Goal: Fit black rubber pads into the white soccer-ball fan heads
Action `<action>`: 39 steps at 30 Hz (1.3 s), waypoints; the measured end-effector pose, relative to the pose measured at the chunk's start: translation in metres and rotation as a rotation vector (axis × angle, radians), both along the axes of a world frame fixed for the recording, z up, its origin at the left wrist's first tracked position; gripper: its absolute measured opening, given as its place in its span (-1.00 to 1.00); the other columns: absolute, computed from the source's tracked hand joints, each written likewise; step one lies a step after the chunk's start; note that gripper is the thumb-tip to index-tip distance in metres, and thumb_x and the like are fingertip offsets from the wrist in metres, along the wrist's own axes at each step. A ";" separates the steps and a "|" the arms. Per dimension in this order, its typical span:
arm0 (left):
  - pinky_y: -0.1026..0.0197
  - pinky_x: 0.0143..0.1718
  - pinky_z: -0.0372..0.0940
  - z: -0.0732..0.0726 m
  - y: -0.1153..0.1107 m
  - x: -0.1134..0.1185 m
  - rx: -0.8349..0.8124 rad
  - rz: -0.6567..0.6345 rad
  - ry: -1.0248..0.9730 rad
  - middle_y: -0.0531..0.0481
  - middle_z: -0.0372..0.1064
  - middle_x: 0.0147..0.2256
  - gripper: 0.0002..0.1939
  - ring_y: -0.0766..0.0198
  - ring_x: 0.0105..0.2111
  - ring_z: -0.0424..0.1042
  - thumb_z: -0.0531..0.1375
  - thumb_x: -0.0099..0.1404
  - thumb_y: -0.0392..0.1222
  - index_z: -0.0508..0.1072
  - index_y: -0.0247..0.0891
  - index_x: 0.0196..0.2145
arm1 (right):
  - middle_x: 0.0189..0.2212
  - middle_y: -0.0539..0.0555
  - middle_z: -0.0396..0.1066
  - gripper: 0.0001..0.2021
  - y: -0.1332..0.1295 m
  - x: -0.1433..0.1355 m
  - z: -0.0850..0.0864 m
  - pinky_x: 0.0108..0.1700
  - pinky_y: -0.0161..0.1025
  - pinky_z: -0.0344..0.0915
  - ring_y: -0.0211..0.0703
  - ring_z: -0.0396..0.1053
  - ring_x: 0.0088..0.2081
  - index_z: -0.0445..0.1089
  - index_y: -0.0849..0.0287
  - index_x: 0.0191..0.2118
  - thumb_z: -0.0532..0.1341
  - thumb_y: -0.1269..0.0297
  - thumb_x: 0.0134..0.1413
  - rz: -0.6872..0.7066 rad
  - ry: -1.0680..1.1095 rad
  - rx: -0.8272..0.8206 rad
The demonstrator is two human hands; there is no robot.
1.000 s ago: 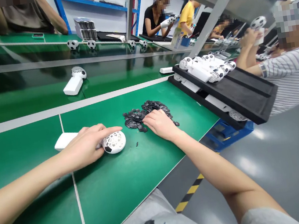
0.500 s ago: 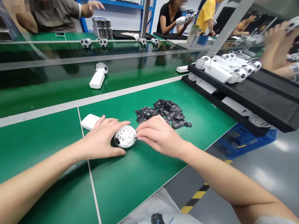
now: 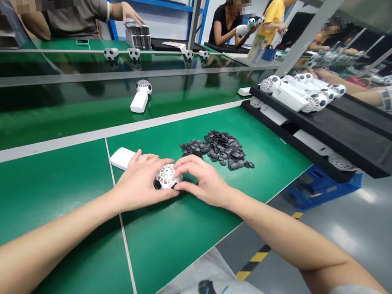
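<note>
A white handheld fan with a soccer-ball head lies on the green worktop, its openwork grille facing up. Its white handle sticks out beyond the back of my left hand. That hand is closed around the left side of the ball head. My right hand has its thumb and fingertips on the head's right side; any small piece beneath those fingers is hidden. Just behind my right hand lies a loose pile of small black pieces.
Stacked black trays with several similar fans stand at the right. Beyond a pale rail, another fan lies on the green conveyor. A person across the line touches a grey stack. Other people sit farther right.
My right hand has gone from pinching a small dark piece at the ball's edge to spreading thumb and fingers against its side. The fan on the conveyor appears farther right.
</note>
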State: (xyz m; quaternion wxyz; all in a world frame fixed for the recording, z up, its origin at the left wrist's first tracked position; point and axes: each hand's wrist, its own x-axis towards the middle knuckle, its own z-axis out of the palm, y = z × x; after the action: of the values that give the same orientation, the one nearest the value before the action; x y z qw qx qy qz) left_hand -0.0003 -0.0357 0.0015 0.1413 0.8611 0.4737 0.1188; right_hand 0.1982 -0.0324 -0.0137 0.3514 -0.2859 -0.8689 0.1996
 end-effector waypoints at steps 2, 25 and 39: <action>-0.23 0.16 -0.23 0.000 -0.001 0.000 0.006 0.001 -0.003 -0.10 0.32 -0.06 -0.36 0.01 0.03 0.18 0.16 0.05 0.20 0.27 -0.15 0.03 | -0.18 0.10 0.34 -0.75 0.003 0.000 -0.004 -0.01 -0.08 0.23 -0.11 0.29 -0.07 0.31 0.12 -0.24 0.30 0.22 -0.06 -0.020 0.068 -0.086; -0.16 0.14 -0.11 0.001 0.002 0.003 -0.011 0.035 -0.114 -0.05 0.38 -0.20 -0.45 0.04 -0.11 0.29 0.18 0.03 0.16 0.36 -0.21 -0.09 | 0.02 0.16 0.30 -0.52 0.004 -0.006 -0.006 -0.40 -0.29 0.31 -0.10 0.36 -0.09 0.17 0.14 0.03 0.26 0.19 -0.03 -0.037 0.074 -0.408; -0.27 0.19 -0.35 -0.004 -0.003 -0.003 -0.022 -0.022 -0.035 -0.15 0.22 0.07 -0.32 -0.09 0.22 -0.13 0.16 0.07 0.24 0.25 -0.20 0.04 | -0.32 0.07 0.42 -0.91 0.024 0.077 -0.015 -0.17 -0.23 0.29 -0.18 0.34 -0.25 0.45 0.16 -0.31 0.23 0.33 0.03 -0.365 -0.227 -0.080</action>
State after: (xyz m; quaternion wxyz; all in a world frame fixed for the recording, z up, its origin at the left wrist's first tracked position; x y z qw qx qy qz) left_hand -0.0035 -0.0386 -0.0026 0.1603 0.8624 0.4629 0.1272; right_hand 0.2756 -0.0079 -0.0291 0.2702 -0.4726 -0.8281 0.1336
